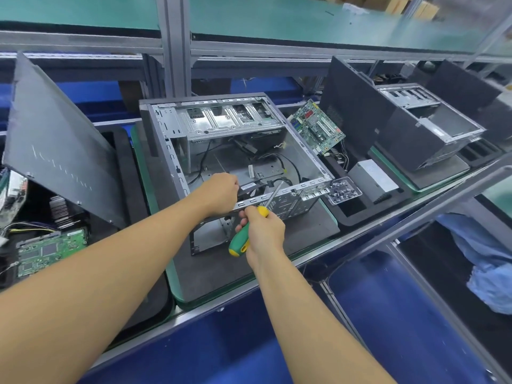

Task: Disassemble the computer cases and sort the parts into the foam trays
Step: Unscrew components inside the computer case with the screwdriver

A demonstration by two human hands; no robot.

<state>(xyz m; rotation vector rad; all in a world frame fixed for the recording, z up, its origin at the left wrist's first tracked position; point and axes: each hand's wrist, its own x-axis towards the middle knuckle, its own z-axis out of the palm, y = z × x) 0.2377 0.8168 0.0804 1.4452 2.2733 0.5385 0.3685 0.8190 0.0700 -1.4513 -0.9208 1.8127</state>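
Screws (342, 192) in clear box (359, 193) — motherboard (315, 126) in foam tray (346, 214).

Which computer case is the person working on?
The open middle case: left hand grips a black cable inside it, right hand holds the screwdriver at its near rim. The case on the right is untouched.

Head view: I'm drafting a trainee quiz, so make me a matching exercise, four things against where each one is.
Things: 1 screwdriver; 2 motherboard; 3 screw box; 4 side panel.
Places: A propped up left of the open case; B in the right hand; C at the case's near right corner; D leaning just right of the case.
Pairs: 1-B; 2-D; 3-C; 4-A.
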